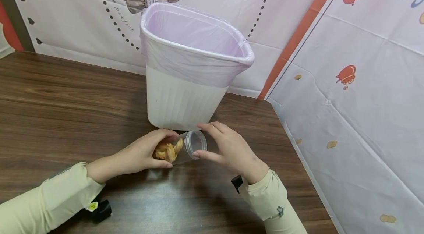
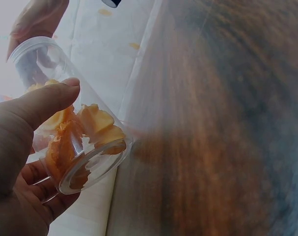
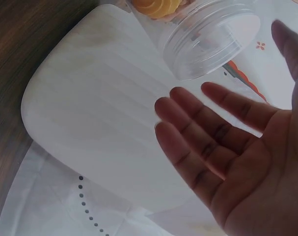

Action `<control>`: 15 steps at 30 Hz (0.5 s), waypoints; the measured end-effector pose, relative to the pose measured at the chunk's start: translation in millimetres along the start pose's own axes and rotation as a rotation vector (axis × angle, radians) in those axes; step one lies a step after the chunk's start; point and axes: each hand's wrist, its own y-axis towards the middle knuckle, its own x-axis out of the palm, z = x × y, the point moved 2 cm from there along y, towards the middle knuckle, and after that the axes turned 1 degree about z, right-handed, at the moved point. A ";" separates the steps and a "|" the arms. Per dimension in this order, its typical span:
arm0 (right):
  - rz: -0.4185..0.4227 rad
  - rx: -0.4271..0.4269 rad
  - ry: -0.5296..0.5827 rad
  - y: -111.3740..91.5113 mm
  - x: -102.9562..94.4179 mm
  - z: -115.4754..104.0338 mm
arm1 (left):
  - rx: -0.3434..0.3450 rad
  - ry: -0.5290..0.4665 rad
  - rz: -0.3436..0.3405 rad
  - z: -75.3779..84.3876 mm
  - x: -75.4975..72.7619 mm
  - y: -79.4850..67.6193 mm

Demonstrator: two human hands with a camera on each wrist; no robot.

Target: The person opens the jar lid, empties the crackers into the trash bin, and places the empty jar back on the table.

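My left hand (image 1: 144,152) grips a clear plastic jar (image 2: 92,93) near its base, thumb on one side and fingers round the other. Several golden, ridged cookies (image 1: 169,151) lie in the base end of the jar. The jar is tilted on its side in the head view, its threaded mouth (image 3: 212,42) uncovered and facing right. Just beside that mouth is my right hand (image 1: 230,149), its thumb and fingers spread apart. In the right wrist view its palm shows with nothing in it.
A white trash bin (image 1: 182,98) with a pale purple liner (image 1: 195,64) stands right behind the jar. The dark wooden table (image 1: 66,116) meets cloth-covered walls at the back and right. Printed rabbit and food pictures decorate the wall covering (image 1: 357,116).
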 end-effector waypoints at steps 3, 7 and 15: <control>0.011 0.062 -0.005 0.1 -0.6 -0.4 | 0.000 0.003 0.000 0.2 -0.3 -0.4; 0.003 0.166 -0.005 0.1 -1.2 -1.7 | -0.003 0.002 0.000 0.9 -0.1 -0.7; -0.019 0.218 -0.034 0.9 4.4 -4.7 | 0.002 0.010 0.001 1.9 -1.3 -1.4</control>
